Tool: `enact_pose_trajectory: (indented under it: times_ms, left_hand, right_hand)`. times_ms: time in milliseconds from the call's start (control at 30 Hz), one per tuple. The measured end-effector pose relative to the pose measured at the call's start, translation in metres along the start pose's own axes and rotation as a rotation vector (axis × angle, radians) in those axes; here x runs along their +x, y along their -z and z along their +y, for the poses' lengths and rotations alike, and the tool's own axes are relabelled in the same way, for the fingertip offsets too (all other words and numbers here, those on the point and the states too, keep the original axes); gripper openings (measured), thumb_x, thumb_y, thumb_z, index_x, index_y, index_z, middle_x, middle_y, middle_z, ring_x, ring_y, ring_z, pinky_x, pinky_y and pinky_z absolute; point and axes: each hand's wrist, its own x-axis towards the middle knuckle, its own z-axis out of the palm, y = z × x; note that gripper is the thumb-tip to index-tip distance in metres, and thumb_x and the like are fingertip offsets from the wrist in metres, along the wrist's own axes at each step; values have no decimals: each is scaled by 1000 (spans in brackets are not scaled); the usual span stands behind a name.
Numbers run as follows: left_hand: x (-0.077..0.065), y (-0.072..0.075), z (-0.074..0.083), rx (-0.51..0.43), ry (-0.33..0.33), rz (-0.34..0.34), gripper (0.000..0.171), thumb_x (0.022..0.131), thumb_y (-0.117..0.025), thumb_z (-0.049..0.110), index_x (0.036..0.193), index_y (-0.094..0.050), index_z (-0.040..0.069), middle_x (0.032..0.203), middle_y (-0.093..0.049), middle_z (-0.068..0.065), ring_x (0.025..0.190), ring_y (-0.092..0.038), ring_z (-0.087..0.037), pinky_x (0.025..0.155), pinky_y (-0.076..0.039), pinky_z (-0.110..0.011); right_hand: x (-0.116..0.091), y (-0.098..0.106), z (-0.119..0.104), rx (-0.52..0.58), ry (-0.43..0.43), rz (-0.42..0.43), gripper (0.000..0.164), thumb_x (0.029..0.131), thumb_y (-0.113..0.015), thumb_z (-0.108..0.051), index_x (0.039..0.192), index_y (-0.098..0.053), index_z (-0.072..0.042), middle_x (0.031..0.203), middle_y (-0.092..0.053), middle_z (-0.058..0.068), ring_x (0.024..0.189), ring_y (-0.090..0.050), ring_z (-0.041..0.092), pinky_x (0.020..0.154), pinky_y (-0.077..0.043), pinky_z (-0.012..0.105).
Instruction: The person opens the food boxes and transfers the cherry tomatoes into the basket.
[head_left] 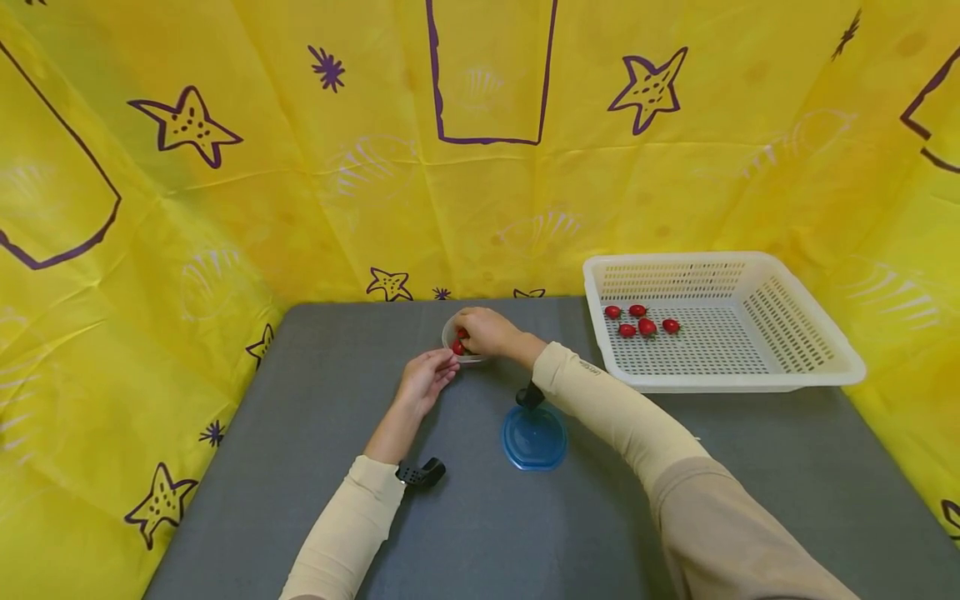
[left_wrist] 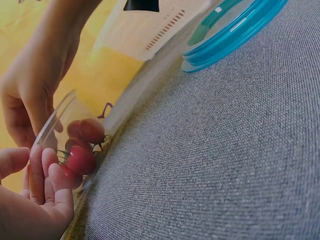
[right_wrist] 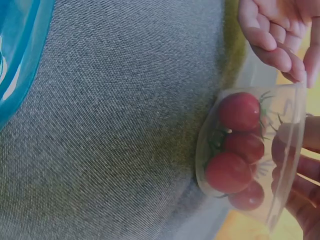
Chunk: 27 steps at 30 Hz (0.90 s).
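Note:
Several cherry tomatoes [right_wrist: 228, 172] with green stems lie in a small clear plastic bowl [right_wrist: 210, 150] on the table. My left hand [head_left: 427, 379] pinches the near-left rim of this bowl between thumb and fingertips, also seen in the left wrist view. From above, my right hand [head_left: 487, 331] reaches over the rim with its fingers bent down into the bowl. One tomato [head_left: 462, 332] shows right at those fingertips; I cannot tell whether they hold it. The fingers [right_wrist: 307, 172] are partly seen through the clear wall in the right wrist view.
A round blue lid [head_left: 534, 437] lies on the grey table [head_left: 465, 517], nearer to me than the bowl and under the right wrist. At the back right stands a white slotted basket [head_left: 817, 367] holding several more cherry tomatoes [head_left: 647, 327]. Yellow patterned cloth [head_left: 480, 208] hangs behind the table and at both sides.

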Motion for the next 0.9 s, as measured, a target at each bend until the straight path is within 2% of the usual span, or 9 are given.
enact_pose_trajectory:
  times_ms: [300,533,900]
  left_hand:
    - [0,0,0,-10,-3,4,26,97,-58,13,116,-57,-4,74,-67,5,71,-64,-6,71,-53,-20]
    - [2,0,-1,-6,7,10,31,97,-58,14,121,-55,-6,75,-67,5,72,-64,-7,73,-53,-21]
    - [0,-2,0,3,16,16,30,97,-59,15,119,-57,-4,78,-68,4,74,-65,-9,76,-54,-22]
  right_hand:
    - [-9,19,8,37,-18,13,23,89,-67,-12,111,-68,-4,107,-66,12,95,-62,25,89,-53,36]
    - [-17,37,22,56,-51,31,23,89,-68,-10,110,-67,-1,105,-68,12,93,-64,26,87,-54,37]
    - [-32,56,44,84,-61,53,22,90,-65,-6,110,-66,2,104,-65,16,92,-61,28,85,-53,39]
